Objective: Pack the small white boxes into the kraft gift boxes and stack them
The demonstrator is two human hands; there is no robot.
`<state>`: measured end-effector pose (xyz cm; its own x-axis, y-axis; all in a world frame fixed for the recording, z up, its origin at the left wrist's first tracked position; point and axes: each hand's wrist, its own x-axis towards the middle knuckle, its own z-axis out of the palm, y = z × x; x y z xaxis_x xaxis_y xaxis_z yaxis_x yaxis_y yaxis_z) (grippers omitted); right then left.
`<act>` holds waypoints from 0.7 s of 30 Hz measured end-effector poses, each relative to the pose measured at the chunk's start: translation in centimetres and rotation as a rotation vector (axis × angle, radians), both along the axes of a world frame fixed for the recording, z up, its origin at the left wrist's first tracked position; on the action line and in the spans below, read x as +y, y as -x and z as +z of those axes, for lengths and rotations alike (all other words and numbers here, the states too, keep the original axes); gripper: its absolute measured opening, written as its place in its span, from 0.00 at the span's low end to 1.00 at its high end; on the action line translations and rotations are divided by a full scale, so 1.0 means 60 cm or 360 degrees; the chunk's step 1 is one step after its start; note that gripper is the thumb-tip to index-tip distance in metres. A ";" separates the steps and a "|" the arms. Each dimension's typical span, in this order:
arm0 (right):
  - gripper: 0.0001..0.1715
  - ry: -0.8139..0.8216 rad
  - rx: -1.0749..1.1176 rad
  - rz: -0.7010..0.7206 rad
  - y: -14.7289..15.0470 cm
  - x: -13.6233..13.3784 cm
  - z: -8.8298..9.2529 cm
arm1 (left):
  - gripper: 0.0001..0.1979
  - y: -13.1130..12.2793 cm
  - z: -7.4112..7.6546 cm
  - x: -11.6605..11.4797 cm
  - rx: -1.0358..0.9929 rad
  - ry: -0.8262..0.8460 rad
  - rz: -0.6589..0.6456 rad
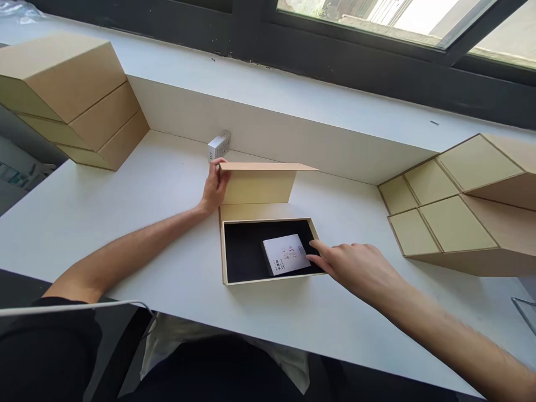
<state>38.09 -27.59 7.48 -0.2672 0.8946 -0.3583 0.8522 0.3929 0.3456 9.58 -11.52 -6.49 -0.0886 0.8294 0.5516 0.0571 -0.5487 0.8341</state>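
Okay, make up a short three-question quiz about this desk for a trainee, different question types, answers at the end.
1. Multiple choice: what is the left hand holding?
A) a stacked box
B) the raised lid of the open box
C) the window frame

2. True or false: the small white carton by the wall is outside the open box.

3. Fill in: the pack near the right hand lies on a lining coloured ____.

Key: 1. B; 2. True; 3. black.
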 end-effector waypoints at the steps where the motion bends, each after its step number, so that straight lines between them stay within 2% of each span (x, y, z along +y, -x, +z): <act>1: 0.17 -0.0039 0.0011 0.0108 0.002 -0.001 -0.003 | 0.15 0.000 0.000 0.000 0.0003 0.0002 -0.0003; 4: 0.22 -0.0236 0.0427 0.0521 0.022 0.010 -0.013 | 0.16 0.001 0.002 -0.001 0.0001 -0.0009 0.0001; 7: 0.26 -0.0120 0.0845 0.0984 0.041 0.033 -0.036 | 0.17 0.000 0.008 -0.001 -0.0002 -0.0029 -0.0029; 8: 0.26 -0.0017 0.0904 0.1047 0.045 0.038 -0.046 | 0.17 0.000 0.009 -0.001 0.0000 -0.0029 -0.0039; 10: 0.25 0.0133 0.0934 0.1003 0.047 0.044 -0.067 | 0.16 -0.001 0.011 0.000 0.0010 -0.0012 -0.0041; 13: 0.26 0.0089 0.0933 0.0943 0.043 0.040 -0.077 | 0.14 -0.003 0.011 0.002 0.0032 0.0046 -0.0034; 15: 0.25 -0.0086 0.0966 0.1086 0.047 0.040 -0.058 | 0.12 -0.004 0.010 0.002 0.0049 0.0080 -0.0042; 17: 0.22 -0.0302 0.1077 0.1258 0.064 0.055 -0.018 | 0.12 -0.006 0.009 0.001 0.0070 0.0103 -0.0074; 19: 0.17 -0.0518 0.1244 0.1342 0.096 0.093 0.032 | 0.12 -0.009 0.007 -0.001 0.0097 0.0114 -0.0123; 21: 0.14 -0.0698 0.1322 0.1319 0.141 0.157 0.074 | 0.14 -0.012 0.004 -0.004 0.0130 0.0117 -0.0182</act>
<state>29.62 -18.16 11.94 -0.8081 0.3506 0.4733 0.4267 0.9024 0.0602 10.31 -11.79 -6.26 0.0516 0.8698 0.4908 0.0671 -0.4933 0.8672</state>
